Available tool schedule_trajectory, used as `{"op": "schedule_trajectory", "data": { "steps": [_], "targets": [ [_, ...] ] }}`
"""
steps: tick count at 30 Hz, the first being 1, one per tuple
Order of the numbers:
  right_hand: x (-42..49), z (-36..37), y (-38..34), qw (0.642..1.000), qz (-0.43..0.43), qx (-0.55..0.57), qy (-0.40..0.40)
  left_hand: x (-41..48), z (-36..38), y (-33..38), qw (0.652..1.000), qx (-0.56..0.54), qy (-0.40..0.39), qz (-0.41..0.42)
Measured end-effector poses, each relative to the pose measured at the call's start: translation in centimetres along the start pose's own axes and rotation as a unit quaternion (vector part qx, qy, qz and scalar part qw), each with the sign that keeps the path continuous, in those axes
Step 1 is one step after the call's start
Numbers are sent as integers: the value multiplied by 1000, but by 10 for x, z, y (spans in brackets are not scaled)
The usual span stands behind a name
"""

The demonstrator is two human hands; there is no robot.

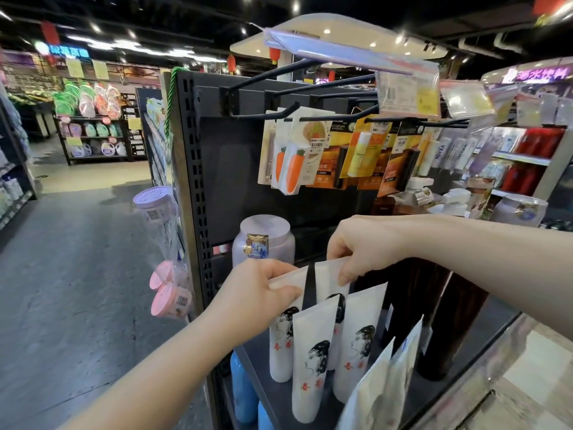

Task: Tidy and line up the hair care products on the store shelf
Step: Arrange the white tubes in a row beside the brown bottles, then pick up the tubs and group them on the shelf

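Several white tubes printed with a black-haired woman's profile stand cap-down on a dark shelf [279, 395]. My left hand [257, 290] pinches the flat top of the back-left tube [280, 346]. My right hand [366, 246] pinches the top of the back-right tube [328, 283]. Two more of these tubes stand in front, the front-middle tube [311, 361] and the front-right tube [356, 342]. A blurred white pouch [381, 389] leans at the near right. A lilac jar [263, 240] stands behind the tubes.
Tall dark bottles [446, 321] stand to the right on the same shelf. Carded lip balms [310, 153] hang from black pegs above, under plastic price tags [406, 91]. Blue bottles [243, 389] sit on the shelf below. Pink and lilac cups [170, 293] hang at the shelf's left end, beside an aisle.
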State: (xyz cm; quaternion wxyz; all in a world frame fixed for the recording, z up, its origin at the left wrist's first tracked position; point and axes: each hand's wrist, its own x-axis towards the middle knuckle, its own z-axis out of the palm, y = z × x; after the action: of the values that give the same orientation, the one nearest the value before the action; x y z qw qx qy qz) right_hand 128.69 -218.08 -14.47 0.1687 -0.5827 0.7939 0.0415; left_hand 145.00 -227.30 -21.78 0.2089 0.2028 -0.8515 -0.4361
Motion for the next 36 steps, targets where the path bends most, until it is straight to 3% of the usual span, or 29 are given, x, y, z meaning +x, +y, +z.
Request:
{"op": "schedule_trajectory", "data": {
  "steps": [10, 23, 30, 33, 36],
  "targets": [
    [-1, -1, 4, 1000, 0, 4, -29, -3, -1, 0, 1000, -7, -11, 6],
    [-6, 0, -3, 1000, 9, -15, -12, -5, -1, -2, 1000, -9, -12, -2],
    [-8, -15, -8, 996, 23, -7, -85, -4, -7, -7, 997, -59, -44, -1],
    [-6, -29, -15, 997, 33, 57, -48, -2, -19, -11, 990, -135, -27, -9],
    [10, -36, -24, 993, 49, 103, 30, 6, -34, -21, 978, -201, 49, -20]
  ]
}}
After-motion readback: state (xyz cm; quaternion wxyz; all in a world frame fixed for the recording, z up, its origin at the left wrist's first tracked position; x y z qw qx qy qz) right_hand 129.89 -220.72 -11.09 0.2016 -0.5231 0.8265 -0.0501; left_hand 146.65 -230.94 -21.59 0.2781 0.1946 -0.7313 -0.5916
